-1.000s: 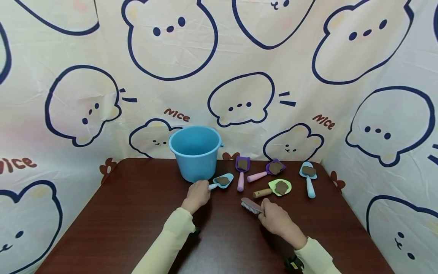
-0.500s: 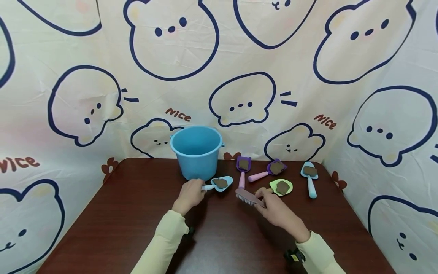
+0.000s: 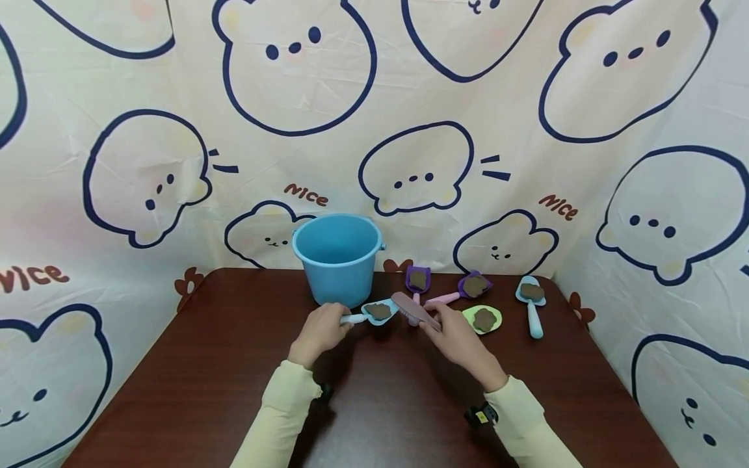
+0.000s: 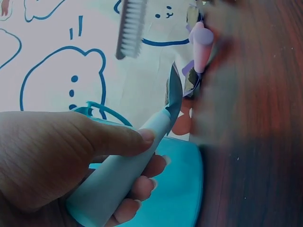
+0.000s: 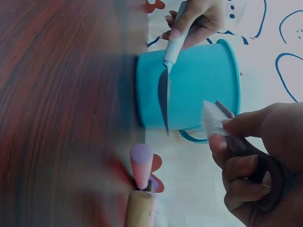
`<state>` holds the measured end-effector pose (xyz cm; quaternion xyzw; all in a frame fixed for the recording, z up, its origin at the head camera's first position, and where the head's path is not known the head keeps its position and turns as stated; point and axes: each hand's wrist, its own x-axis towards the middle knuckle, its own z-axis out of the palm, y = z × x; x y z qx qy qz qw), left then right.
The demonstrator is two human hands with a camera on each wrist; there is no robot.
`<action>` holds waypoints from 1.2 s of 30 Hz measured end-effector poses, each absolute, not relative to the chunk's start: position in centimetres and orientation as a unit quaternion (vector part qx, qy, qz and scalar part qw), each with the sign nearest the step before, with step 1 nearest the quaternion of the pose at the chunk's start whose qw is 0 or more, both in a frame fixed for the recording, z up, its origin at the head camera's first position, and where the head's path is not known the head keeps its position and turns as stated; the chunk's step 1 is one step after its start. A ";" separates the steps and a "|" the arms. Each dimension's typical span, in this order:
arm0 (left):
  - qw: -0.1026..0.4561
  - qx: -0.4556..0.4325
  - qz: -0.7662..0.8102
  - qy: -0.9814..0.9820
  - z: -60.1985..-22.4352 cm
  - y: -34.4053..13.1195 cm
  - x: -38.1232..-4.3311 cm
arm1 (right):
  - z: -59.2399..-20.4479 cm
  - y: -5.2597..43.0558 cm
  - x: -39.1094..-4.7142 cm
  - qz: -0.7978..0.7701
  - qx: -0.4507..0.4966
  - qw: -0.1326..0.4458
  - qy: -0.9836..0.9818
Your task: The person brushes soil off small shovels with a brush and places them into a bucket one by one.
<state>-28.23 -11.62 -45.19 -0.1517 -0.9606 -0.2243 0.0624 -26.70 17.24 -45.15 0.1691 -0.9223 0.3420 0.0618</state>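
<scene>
My left hand [image 3: 318,333] grips the pale handle of a light blue toy shovel [image 4: 120,177], thumb along its top and fingers curled below. A flat brown lump [image 3: 379,311] lies on the shovel's blade, which points right, in front of the blue bucket [image 3: 336,283]. In my right hand [image 3: 461,338] is a mauve brush [image 3: 407,304] with white bristles [image 5: 213,118], its handle wrapped by my fingers. The brush head overlaps the tip of the shovel blade in the head view; both wrist views show it above the blade, with a gap between them.
Right of the bucket lie two purple shovels [image 3: 426,273] with pink handles, a green one [image 3: 497,314] with a wooden handle [image 5: 139,210], and another blue shovel [image 3: 535,318]. Each bears a brown lump. A patterned cloth [image 3: 409,247] hangs behind the dark wooden table [image 3: 205,364].
My right hand has carried the brush up and left, from over the table to the shovel's tip. My left hand has shifted a little left with the shovel.
</scene>
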 end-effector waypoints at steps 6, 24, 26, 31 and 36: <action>0.069 -0.150 -0.239 -0.957 -45.4 -11.9 -28.3 | -46.3 16.0 -27.5 0.340 0.167 0.080 -0.922; 0.070 -0.157 -0.253 -0.952 -46.4 -11.5 -27.8 | -48.5 12.6 -27.1 0.442 0.227 0.050 -0.867; 0.068 -0.157 -0.254 -0.952 -46.4 -11.5 -27.8 | -48.9 12.4 -27.2 0.438 0.229 0.054 -0.868; 0.065 -0.163 -0.252 -0.952 -46.3 -11.5 -27.7 | -49.4 12.1 -27.2 0.439 0.218 0.059 -0.870; 0.074 -0.176 -0.247 -0.950 -46.2 -11.3 -27.7 | -49.5 11.9 -27.2 0.450 0.212 0.063 -0.865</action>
